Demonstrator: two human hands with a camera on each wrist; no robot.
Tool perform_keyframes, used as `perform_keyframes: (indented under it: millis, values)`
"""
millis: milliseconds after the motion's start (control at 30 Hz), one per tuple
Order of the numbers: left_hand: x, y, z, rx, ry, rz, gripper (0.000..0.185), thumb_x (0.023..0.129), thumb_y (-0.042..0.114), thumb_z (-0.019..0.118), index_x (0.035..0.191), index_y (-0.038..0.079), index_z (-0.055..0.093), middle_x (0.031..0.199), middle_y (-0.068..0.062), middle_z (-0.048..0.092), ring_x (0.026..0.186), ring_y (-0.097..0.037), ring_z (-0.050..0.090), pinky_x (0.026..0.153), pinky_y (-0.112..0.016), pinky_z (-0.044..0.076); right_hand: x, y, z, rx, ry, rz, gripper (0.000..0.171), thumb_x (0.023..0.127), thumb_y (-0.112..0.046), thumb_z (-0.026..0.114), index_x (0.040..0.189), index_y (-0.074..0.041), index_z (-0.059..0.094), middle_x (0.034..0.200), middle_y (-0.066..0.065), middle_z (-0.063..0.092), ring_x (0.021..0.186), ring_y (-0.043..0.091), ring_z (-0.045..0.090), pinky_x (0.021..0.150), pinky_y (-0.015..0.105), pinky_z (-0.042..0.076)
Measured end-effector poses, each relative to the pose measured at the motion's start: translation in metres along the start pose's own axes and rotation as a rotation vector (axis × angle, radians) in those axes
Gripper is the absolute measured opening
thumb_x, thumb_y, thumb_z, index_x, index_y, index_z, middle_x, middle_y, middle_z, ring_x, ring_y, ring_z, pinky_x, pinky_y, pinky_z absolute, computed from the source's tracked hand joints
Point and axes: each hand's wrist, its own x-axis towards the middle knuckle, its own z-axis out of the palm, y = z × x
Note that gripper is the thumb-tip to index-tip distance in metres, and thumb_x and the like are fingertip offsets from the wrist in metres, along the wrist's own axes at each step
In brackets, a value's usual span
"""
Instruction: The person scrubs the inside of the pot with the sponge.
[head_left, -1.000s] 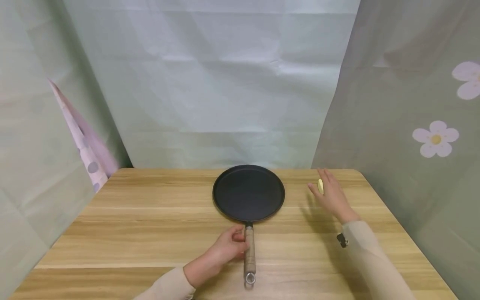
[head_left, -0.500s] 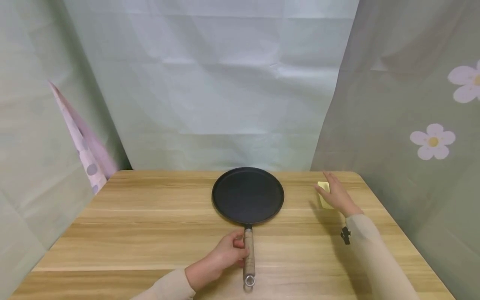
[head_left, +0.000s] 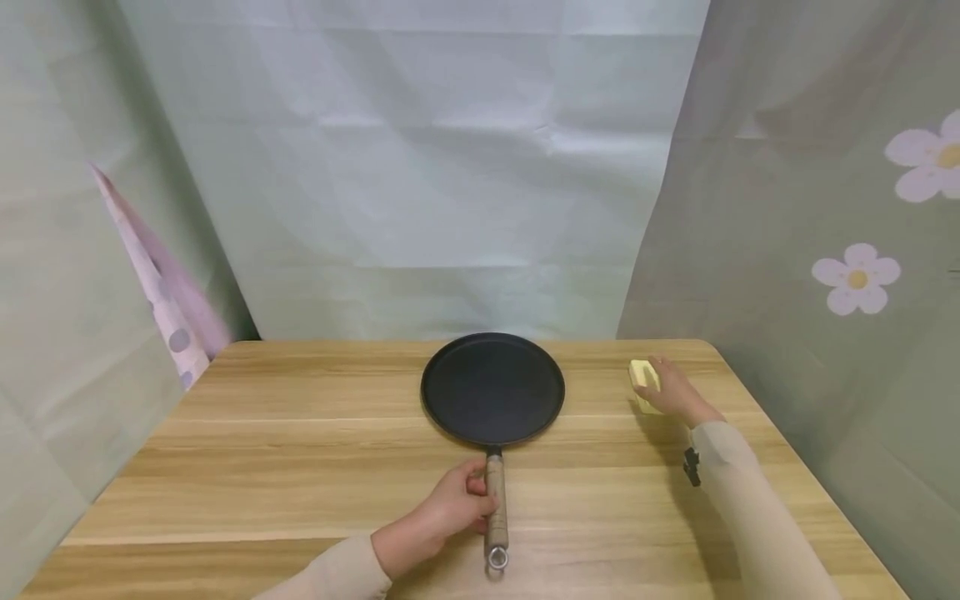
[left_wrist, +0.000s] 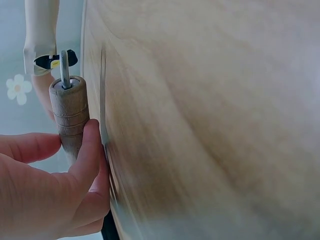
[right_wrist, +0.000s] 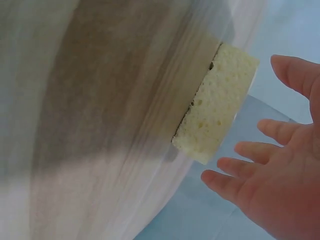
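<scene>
Pinching the wooden handle (head_left: 498, 521) of a black pan (head_left: 492, 388) with the left hand (head_left: 452, 500), thumb to one side and fingers to the other. Holding the right hand (head_left: 673, 393) over a yellow sponge (right_wrist: 216, 105), with fingers spread and gripping nothing. To be found near the middle of the far edge of the counter (head_left: 262, 467), handle toward the person: the pan. To be found on the same counter, well apart from the pan and toward the far right corner: the sponge.

Judging by this placing, probably at the stage of dealing with the sponge while steadying the pan; hard to tell from one moment whether about to grip or just letting go. For taking the sponge up, seems to call for lowering the right hand, bringing thumb and fingers to opposite edges and closing without pushing the sponge off the counter; meanwhile, calls for a steady left pinch, so as not to swing the pan.

Visible in the right wrist view alone: a gap between fingertips and sponge, easily mistaken for contact in the head view because of the overlap. Clearer in the left wrist view: fingertips between handle and counter, plus an upright metal ring (left_wrist: 64, 70) at the handle's end. Shown whole only in the head view: the pan's round disc.
</scene>
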Motion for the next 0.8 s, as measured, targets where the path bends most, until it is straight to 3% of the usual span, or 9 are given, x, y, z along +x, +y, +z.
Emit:
perform_keyframes:
  millis: [400, 800]
  values:
    - [-0.0011, -0.0006, 0.0006, 0.009, 0.004, 0.025, 0.063, 0.082, -0.011, 0.060, 0.139, -0.012, 0.033, 0.094, -0.015, 0.044, 0.076, -0.024, 0.057, 0.064, -0.036, 0.056, -0.0038, -0.0037, 0.0057, -0.008, -0.053, 0.026, 0.069, 0.093, -0.019, 0.059, 0.134, 0.026, 0.026, 0.140, 0.050, 0.009, 0.130, 0.064, 0.008, 0.106, 0.068, 0.011]
    - [-0.0030, 0.0002, 0.0008, 0.030, 0.002, 0.031, 0.060, 0.082, -0.011, 0.060, 0.137, -0.012, 0.036, 0.092, -0.015, 0.046, 0.069, -0.023, 0.058, 0.062, -0.035, 0.056, -0.0007, -0.0050, 0.0072, -0.084, -0.013, 0.034, 0.069, 0.090, -0.017, 0.061, 0.131, 0.027, 0.029, 0.136, 0.050, 0.018, 0.126, 0.064, 0.020, 0.106, 0.065, 0.019]
